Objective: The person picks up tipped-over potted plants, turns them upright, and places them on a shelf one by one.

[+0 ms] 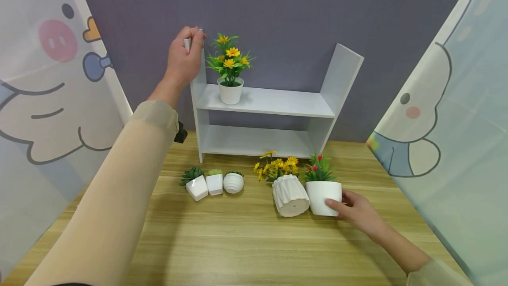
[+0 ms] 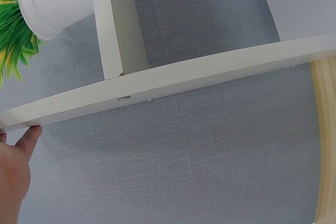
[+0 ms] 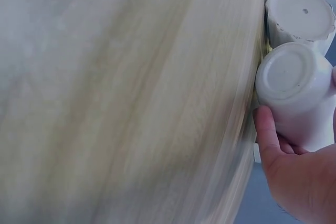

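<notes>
Now L hand (image 1: 184,58) grips the top of the wh. shelf unit (image 1: 274,100) at its L side panel (image 1: 199,78). R hand (image 1: 359,213) holds a wh. pot w/ red flowers (image 1: 322,198) by its R side, base showing in R wrist view. Immed. L of that pot: fluted wh. pot w/ yellow flowers (image 1: 291,195), on its side. Below L hand, on table (image 1: 238,246): 3 small potted plants (image 1: 214,185) side by side. Just R of L hand, on upper board: upright yellow-flower pot (image 1: 230,93).

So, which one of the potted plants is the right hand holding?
The red-flowered plant, rightmost on the table: the right hand grips its smooth white pot. No other plant shows red flowers or is touched by a hand.
</notes>
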`<action>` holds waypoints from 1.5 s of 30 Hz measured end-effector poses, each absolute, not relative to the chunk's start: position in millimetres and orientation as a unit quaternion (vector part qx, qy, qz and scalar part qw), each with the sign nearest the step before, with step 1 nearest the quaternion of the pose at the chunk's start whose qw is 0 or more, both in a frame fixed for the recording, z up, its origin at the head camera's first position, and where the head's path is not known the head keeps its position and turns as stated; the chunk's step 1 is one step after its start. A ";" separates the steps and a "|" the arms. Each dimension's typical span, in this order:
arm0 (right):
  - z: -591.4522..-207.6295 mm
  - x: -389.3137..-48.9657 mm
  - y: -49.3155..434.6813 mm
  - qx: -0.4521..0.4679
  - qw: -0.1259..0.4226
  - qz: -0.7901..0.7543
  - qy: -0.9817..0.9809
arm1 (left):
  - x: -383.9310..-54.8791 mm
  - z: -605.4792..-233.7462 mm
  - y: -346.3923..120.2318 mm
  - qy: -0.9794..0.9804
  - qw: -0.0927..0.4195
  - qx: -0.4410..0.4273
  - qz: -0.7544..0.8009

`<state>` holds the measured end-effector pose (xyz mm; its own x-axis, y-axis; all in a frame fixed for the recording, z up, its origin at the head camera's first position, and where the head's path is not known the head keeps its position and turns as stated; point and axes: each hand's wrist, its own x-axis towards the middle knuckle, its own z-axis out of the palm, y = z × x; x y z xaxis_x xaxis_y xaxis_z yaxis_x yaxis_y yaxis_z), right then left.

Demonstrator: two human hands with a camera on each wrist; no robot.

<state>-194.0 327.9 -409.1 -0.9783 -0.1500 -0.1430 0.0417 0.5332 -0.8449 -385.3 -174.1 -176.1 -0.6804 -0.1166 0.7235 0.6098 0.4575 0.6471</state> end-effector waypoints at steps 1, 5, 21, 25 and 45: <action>-409.0 -194.2 328.6 -0.032 0.096 -0.481 0.871 | -385.2 -176.1 -174.1 -0.771 0.366 -0.159 -0.496; -408.7 -196.9 332.1 -0.033 0.084 -0.471 0.878 | -384.8 -176.4 -174.1 -0.772 0.366 -0.158 -0.495; -407.3 -204.1 338.0 -0.023 0.072 -0.456 0.887 | -382.7 -176.1 -173.0 -0.772 0.362 -0.155 -0.498; -409.6 -205.3 336.1 -0.027 0.070 -0.477 0.876 | -384.3 -176.2 -173.3 -0.770 0.365 -0.159 -0.499; -424.0 -211.4 324.1 -0.053 0.000 -0.457 0.888 | -383.3 -176.5 -172.7 -0.768 0.372 -0.161 -0.495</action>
<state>-211.4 324.1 -424.0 -0.9944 -0.0936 0.0490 -0.0942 0.5761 -0.8119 -383.3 -172.7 -176.5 -0.6711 -0.1215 0.7314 0.6159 0.4578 0.6412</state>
